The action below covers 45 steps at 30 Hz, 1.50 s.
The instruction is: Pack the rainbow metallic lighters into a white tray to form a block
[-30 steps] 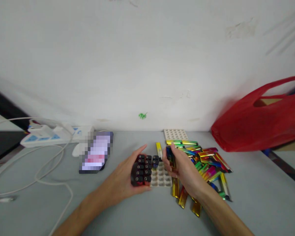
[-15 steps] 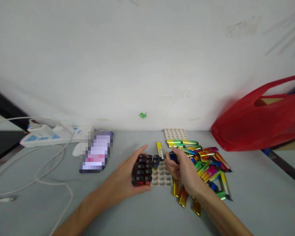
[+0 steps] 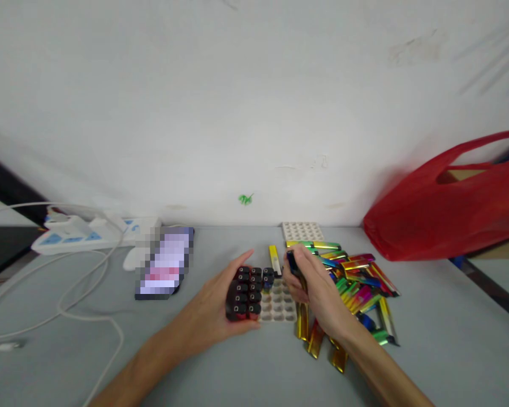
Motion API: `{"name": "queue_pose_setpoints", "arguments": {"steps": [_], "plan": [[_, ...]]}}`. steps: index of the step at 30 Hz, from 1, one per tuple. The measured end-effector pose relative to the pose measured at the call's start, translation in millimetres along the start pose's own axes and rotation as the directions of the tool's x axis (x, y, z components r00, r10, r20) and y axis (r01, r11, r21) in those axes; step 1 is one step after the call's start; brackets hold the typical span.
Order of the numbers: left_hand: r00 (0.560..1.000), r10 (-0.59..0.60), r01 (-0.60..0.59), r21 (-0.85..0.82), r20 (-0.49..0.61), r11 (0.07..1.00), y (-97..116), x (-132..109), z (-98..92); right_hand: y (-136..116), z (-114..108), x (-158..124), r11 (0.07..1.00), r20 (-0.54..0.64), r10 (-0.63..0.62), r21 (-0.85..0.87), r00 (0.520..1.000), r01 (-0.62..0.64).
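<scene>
My left hand [image 3: 214, 299] cups the left side of a group of upright shiny sticks with black ends [image 3: 249, 291], thumb and fingers at opposite sides of it. These stand in rows in a pale tray with holes [image 3: 279, 302], whose right-hand holes show bare. Just right of the tray, my right hand [image 3: 316, 288] is closed around one dark, shiny black-ended stick [image 3: 294, 264], held tilted. A yellow and white stick [image 3: 275, 260] lies behind the tray. To the right, a loose pile of metallic coloured sticks [image 3: 360, 288] lies partly beneath my right hand.
A second holed tray [image 3: 303, 231] lies near the wall. On the right stands a red bag [image 3: 453, 203]. To the left are a phone [image 3: 165, 263] with a blurred screen, a white power strip [image 3: 63, 240] and a looping white cable [image 3: 119, 333].
The stick in my right hand has turned so that its black end points more upward, and my fingers have shifted around it. My left hand stays on the upright group.
</scene>
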<state>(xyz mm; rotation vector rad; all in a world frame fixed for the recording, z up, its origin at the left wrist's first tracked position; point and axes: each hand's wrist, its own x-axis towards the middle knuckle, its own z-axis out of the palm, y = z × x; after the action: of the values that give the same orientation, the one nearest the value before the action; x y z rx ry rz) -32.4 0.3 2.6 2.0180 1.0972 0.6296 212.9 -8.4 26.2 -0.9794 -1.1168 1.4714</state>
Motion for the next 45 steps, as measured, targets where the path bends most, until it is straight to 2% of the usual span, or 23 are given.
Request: {"name": "queue_pose_setpoints", "arguments": {"steps": [4, 9, 15, 21, 25, 34, 41, 43, 45], "plan": [[1.000, 0.025, -0.025, 0.016, -0.007, 1.000, -4, 1, 1.0, -7, 5, -3, 0.982, 0.024, -0.143, -0.124, 0.989, 0.145], [0.999, 0.032, -0.031, 0.030, -0.015, 0.999, -7, 1, 2.3, -11, -3, -4, 0.885, 0.052, -0.328, -0.332, 0.943, 0.326], [0.999, 0.032, -0.031, 0.028, -0.021, 0.999, -6, 0, 2.6, -18, -10, -5, 0.877, 0.146, -0.222, -0.403, 0.964, 0.263], [0.999, 0.029, -0.027, 0.048, -0.024, 0.998, -10, 1, 4.4, -18, -9, -5, 0.759, 0.249, -0.279, -0.534, 0.927, 0.372], [0.999, 0.028, -0.026, 0.054, -0.025, 0.998, -9, 0, 4.1, -16, -9, -5, 0.740, 0.286, -0.278, -0.545, 0.917, 0.394], [1.000, 0.001, -0.001, 0.010, 0.000, 1.000, -3, 1, 2.2, -16, -10, -5, 0.735, 0.292, -0.262, -0.557, 0.920, 0.386], [1.000, 0.007, -0.007, 0.043, -0.008, 0.999, -2, 0, 1.8, -19, -10, -7, 0.727, 0.276, -0.261, -0.575, 0.925, 0.376], [1.000, 0.002, -0.002, 0.022, 0.000, 1.000, -1, 0, 1.5, -18, -10, -5, 0.699, 0.216, -0.291, -0.617, 0.932, 0.361], [1.000, -0.009, 0.009, 0.001, 0.011, 1.000, 1, 0, 1.0, -15, -14, -2, 0.648, 0.090, -0.334, -0.701, 0.938, 0.298]]}}
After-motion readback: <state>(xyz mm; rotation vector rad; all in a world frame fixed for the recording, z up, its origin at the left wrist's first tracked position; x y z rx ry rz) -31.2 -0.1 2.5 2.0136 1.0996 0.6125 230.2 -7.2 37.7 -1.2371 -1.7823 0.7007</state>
